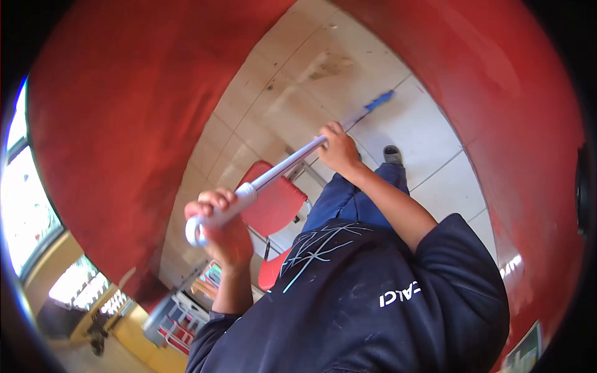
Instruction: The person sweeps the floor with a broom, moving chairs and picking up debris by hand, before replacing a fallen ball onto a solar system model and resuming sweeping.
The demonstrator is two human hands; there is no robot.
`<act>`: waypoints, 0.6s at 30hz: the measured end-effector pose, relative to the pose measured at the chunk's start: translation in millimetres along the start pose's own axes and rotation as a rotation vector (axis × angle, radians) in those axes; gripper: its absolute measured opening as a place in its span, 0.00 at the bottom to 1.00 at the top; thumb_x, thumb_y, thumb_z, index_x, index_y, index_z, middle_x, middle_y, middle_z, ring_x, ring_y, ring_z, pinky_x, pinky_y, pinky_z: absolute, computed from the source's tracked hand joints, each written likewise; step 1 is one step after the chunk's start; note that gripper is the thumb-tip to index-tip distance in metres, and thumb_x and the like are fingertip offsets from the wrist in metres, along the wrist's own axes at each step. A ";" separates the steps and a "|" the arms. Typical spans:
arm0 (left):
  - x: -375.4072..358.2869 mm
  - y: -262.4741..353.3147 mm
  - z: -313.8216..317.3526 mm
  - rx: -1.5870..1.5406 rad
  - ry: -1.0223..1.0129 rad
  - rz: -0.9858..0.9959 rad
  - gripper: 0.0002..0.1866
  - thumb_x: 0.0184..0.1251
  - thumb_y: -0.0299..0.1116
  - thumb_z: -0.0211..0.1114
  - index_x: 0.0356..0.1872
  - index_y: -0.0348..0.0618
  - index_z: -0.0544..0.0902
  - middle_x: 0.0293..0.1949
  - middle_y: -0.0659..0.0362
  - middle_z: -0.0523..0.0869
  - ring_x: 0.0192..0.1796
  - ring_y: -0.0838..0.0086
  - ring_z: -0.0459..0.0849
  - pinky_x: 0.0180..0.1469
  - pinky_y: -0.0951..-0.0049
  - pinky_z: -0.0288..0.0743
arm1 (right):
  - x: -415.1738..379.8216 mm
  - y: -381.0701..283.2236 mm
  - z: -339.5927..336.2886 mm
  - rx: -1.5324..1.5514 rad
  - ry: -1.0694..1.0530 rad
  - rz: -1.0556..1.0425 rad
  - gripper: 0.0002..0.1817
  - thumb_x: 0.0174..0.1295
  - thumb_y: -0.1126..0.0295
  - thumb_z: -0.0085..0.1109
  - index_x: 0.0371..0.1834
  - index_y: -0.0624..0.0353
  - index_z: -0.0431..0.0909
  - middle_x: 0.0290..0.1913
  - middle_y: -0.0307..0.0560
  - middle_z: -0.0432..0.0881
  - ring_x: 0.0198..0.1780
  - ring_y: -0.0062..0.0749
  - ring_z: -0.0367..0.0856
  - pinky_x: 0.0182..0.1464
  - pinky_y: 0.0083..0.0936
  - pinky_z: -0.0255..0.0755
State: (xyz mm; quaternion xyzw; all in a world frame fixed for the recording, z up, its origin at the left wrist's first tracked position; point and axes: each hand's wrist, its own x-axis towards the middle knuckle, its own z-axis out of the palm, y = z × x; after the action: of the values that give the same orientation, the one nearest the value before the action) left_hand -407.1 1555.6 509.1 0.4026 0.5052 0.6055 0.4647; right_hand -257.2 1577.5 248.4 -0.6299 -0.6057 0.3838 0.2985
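Observation:
A long pale pole (289, 163) runs diagonally across the view, with a white hooked handle at its lower left end. At its far end, a blue head (379, 101) is low over or on the tiled floor; which of the two I cannot tell. My left hand (226, 225) is closed around the handle end, slightly blurred. Farther along the shaft, my right hand (339, 148) grips the pole with its fingers wrapped round it.
Red surfaces (124, 124) rise on both sides of the tiled floor (261, 99), which has dark smudges. A red chair (270, 202) stands beside my legs. White racks (180, 323) and a yellow wall show at the lower left.

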 end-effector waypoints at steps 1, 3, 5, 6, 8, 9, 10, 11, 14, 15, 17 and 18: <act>3.5 -20.5 11.1 -0.100 0.057 -0.002 0.18 0.69 0.53 0.60 0.35 0.51 0.68 0.35 0.61 0.72 0.43 0.68 0.72 0.57 0.62 0.63 | -10.1 18.9 -20.9 -0.023 0.014 0.040 0.13 0.51 0.70 0.63 0.38 0.60 0.74 0.45 0.59 0.76 0.43 0.55 0.81 0.43 0.45 0.77; 5.2 -48.2 48.6 -0.351 0.021 -0.199 0.18 0.75 0.49 0.52 0.27 0.51 0.70 0.24 0.64 0.68 0.36 0.72 0.69 0.51 0.67 0.62 | -41.1 54.3 -62.2 -0.135 0.155 0.186 0.16 0.49 0.72 0.63 0.41 0.62 0.72 0.45 0.59 0.76 0.44 0.57 0.80 0.45 0.45 0.77; 4.4 -100.0 76.2 -0.506 -0.321 -0.268 0.15 0.72 0.43 0.57 0.28 0.47 0.69 0.25 0.63 0.69 0.36 0.70 0.70 0.48 0.67 0.63 | -73.8 102.1 -106.5 -0.303 0.349 0.278 0.17 0.49 0.73 0.63 0.43 0.63 0.72 0.48 0.62 0.76 0.46 0.59 0.79 0.47 0.45 0.77; -1.3 -118.5 101.7 -0.426 -0.482 -0.330 0.14 0.70 0.39 0.60 0.27 0.46 0.69 0.25 0.62 0.71 0.36 0.71 0.71 0.46 0.67 0.65 | -92.7 133.7 -127.0 -0.342 0.399 0.320 0.18 0.48 0.73 0.63 0.44 0.63 0.72 0.49 0.66 0.76 0.48 0.60 0.79 0.47 0.45 0.77; -24.7 -151.2 150.8 -0.215 -0.699 -0.540 0.13 0.62 0.29 0.67 0.26 0.42 0.70 0.30 0.57 0.77 0.37 0.71 0.73 0.42 0.67 0.68 | -129.5 171.6 -180.1 -0.357 0.312 0.678 0.16 0.48 0.74 0.64 0.41 0.64 0.73 0.44 0.66 0.77 0.44 0.62 0.80 0.46 0.47 0.76; -28.7 -166.5 178.4 -0.113 -0.984 -0.483 0.13 0.59 0.28 0.71 0.24 0.40 0.73 0.33 0.56 0.80 0.40 0.68 0.77 0.44 0.67 0.71 | -157.5 211.1 -187.9 -0.420 0.407 0.704 0.14 0.44 0.77 0.62 0.35 0.62 0.72 0.38 0.64 0.78 0.40 0.62 0.79 0.43 0.48 0.75; -42.0 -191.3 201.7 -0.071 -1.091 -0.428 0.12 0.58 0.30 0.72 0.25 0.40 0.75 0.35 0.56 0.81 0.41 0.69 0.79 0.46 0.68 0.72 | -181.5 245.3 -197.0 -0.482 0.383 0.829 0.13 0.45 0.78 0.61 0.36 0.62 0.72 0.37 0.64 0.77 0.40 0.63 0.79 0.43 0.49 0.75; -59.9 -220.0 222.2 -0.027 -1.194 -0.369 0.12 0.57 0.31 0.73 0.26 0.39 0.78 0.36 0.56 0.83 0.43 0.69 0.80 0.49 0.69 0.73 | -204.3 262.4 -210.7 -0.506 0.346 0.885 0.13 0.46 0.79 0.60 0.36 0.61 0.72 0.38 0.63 0.77 0.40 0.63 0.79 0.43 0.50 0.75; -106.0 -265.5 274.8 0.038 -1.255 -0.600 0.11 0.57 0.33 0.74 0.32 0.39 0.82 0.40 0.57 0.84 0.47 0.72 0.81 0.53 0.72 0.72 | -261.5 331.5 -227.8 -0.521 0.201 1.096 0.16 0.48 0.77 0.61 0.42 0.60 0.72 0.44 0.62 0.75 0.43 0.60 0.81 0.47 0.48 0.78; -114.0 -274.1 290.4 0.072 -1.267 -0.684 0.10 0.59 0.33 0.73 0.33 0.39 0.82 0.43 0.57 0.84 0.49 0.73 0.80 0.55 0.72 0.71 | -271.0 352.7 -227.7 -0.525 0.218 1.117 0.17 0.47 0.77 0.61 0.42 0.60 0.72 0.44 0.62 0.75 0.42 0.60 0.81 0.46 0.48 0.78; -126.2 -283.4 296.0 0.169 -1.196 -0.671 0.09 0.61 0.33 0.72 0.32 0.39 0.81 0.43 0.57 0.84 0.48 0.74 0.80 0.54 0.73 0.71 | -265.9 375.9 -221.9 -0.530 0.268 1.059 0.17 0.47 0.77 0.61 0.43 0.59 0.72 0.44 0.62 0.75 0.43 0.61 0.81 0.46 0.49 0.77; -124.0 -283.6 292.8 0.189 -1.149 -0.624 0.09 0.61 0.33 0.71 0.32 0.39 0.81 0.43 0.56 0.85 0.48 0.74 0.80 0.54 0.73 0.71 | -257.5 389.7 -217.3 -0.529 0.286 1.036 0.18 0.47 0.77 0.61 0.43 0.59 0.72 0.45 0.62 0.75 0.43 0.61 0.80 0.46 0.49 0.77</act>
State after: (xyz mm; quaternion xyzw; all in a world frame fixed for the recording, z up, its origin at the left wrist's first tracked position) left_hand -52.3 1521.2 275.6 0.5352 0.3210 0.0842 0.7768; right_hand 141.8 1307.0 66.6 -0.9415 -0.2487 0.2270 -0.0160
